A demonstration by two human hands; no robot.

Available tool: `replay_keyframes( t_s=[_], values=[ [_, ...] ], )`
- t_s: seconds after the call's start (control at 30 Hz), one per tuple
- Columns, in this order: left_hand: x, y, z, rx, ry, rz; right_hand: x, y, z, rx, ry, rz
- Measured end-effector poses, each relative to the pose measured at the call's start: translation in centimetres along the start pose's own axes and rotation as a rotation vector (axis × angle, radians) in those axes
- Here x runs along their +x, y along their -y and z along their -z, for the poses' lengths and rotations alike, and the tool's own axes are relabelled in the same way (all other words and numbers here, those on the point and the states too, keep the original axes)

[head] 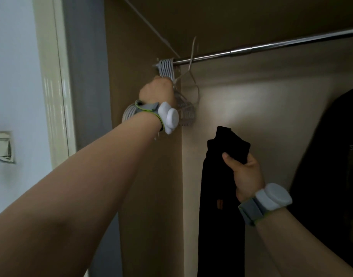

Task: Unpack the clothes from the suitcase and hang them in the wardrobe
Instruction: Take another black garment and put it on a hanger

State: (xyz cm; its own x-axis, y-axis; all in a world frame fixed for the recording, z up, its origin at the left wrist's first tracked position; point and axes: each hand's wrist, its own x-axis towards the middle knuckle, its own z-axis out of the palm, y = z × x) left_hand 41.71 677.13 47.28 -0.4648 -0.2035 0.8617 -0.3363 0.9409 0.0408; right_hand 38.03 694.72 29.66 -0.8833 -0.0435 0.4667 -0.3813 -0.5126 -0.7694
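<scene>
Inside the wardrobe a chrome rail [251,48] runs from the left wall up to the right. Several white hangers [167,67] hang bunched at its left end. My left hand [156,91] reaches up and grips the necks of these hangers just under the rail. One thin hanger [192,62] tilts off the rail a little to the right of the bunch. My right hand [244,172] is lower and holds a folded black garment [221,196] by its top, the rest hanging straight down. The suitcase is out of view.
A dark garment [331,166] hangs at the right side of the wardrobe. The beige wardrobe side panel [131,56] stands left of the hangers. Further left are a cream door frame [51,76] and a wall switch [4,146].
</scene>
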Motion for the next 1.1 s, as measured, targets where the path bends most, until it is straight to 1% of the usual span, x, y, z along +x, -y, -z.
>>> replay_keyframes(
  t_s=[0.1,0.2,0.33,0.6,0.8,0.87,0.93,1.03,1.1],
  values=[
    [-0.8,-0.8,-1.2,-0.065,-0.053,-0.008,0.2,0.4,1.1,0.000,-0.049,0.037],
    [-1.6,-1.7,-2.7,-0.145,-0.028,0.041,0.1,0.6,2.3,0.045,-0.104,0.057],
    [-2.0,-3.2,-3.0,-0.256,0.004,0.104,-0.3,1.0,4.1,0.028,-0.179,0.082],
    [-3.7,-5.7,-3.1,-0.498,-0.019,0.079,-1.1,1.6,6.1,-0.015,-0.231,0.092],
    [-4.2,-6.3,-2.5,-0.632,-0.099,0.146,-1.3,1.9,6.3,-0.041,-0.260,0.106],
    [-4.5,-6.3,-2.4,-0.656,-0.111,0.149,-1.4,2.0,6.2,-0.036,-0.254,0.114],
    [-5.7,-6.1,-2.6,-0.651,-0.108,0.114,-1.7,2.1,6.1,-0.036,-0.252,0.115],
    [-8.9,-5.9,-3.7,-0.615,-0.083,0.031,-2.1,2.3,6.2,-0.033,-0.254,0.107],
    [-11.7,-5.7,-4.9,-0.596,-0.043,0.012,-2.6,2.5,6.3,-0.030,-0.264,0.101]
  ],
)
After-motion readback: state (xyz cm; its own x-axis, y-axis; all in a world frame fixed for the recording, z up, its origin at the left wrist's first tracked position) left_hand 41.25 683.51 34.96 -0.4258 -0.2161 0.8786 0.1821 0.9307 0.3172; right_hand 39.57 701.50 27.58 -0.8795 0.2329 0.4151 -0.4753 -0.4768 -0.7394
